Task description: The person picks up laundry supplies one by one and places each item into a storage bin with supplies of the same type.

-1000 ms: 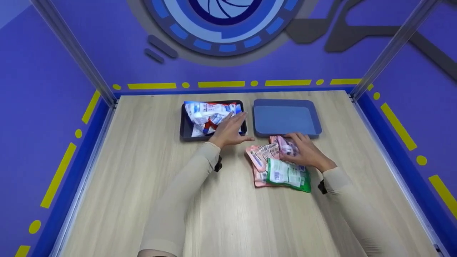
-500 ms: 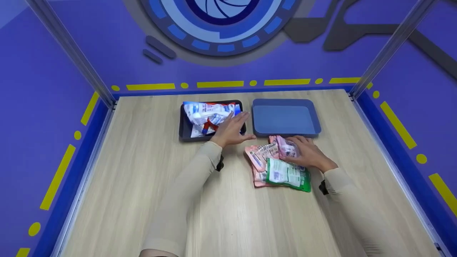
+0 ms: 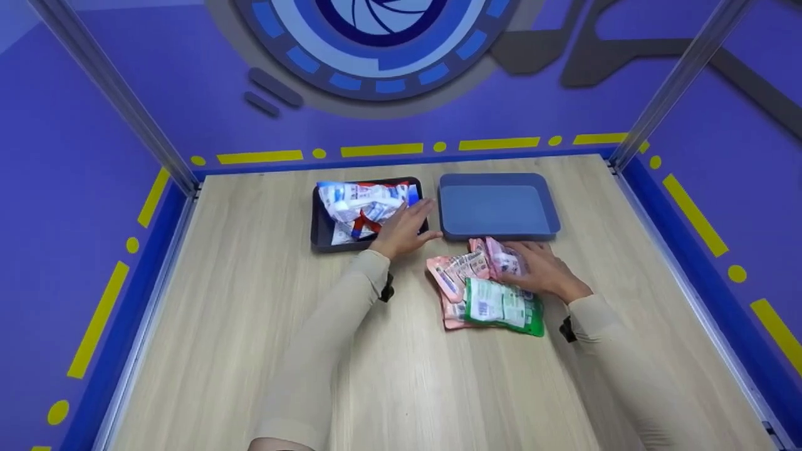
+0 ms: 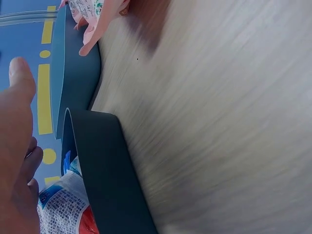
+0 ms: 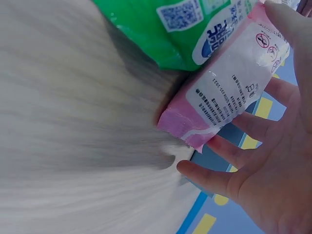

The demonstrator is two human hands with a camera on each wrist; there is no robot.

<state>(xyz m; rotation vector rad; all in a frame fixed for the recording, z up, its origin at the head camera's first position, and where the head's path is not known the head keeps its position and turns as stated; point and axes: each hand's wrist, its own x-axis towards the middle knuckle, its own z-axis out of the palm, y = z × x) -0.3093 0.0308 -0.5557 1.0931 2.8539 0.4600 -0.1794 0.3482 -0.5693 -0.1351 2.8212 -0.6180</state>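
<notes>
My left hand [image 3: 404, 230] hovers at the right side of the dark tray [image 3: 322, 233], fingers extended and thumb apart. White, blue and red packets [image 3: 360, 203] are heaped in that tray, partly behind the hand. My right hand [image 3: 544, 270] holds a pink packet [image 3: 505, 259] between thumb and fingers; in the right wrist view the thumb lies along its upper edge and the fingers are spread on the far side. Beside it lie a green pouch [image 3: 501, 305] with a white label and several pink pouches [image 3: 450, 277], overlapping one another on the table.
A blue-grey tray [image 3: 495, 210] with nothing in it stands right of the dark one, just beyond the pink packets. Purple panels [image 3: 351, 128] with yellow marks close off the wooden table [image 3: 401, 376] at the back and both sides.
Trays, packets and walls shift slightly in the head view as the camera turns. The right hand's fingers have come down a little around the pink packet; the left hand stays by the dark tray.
</notes>
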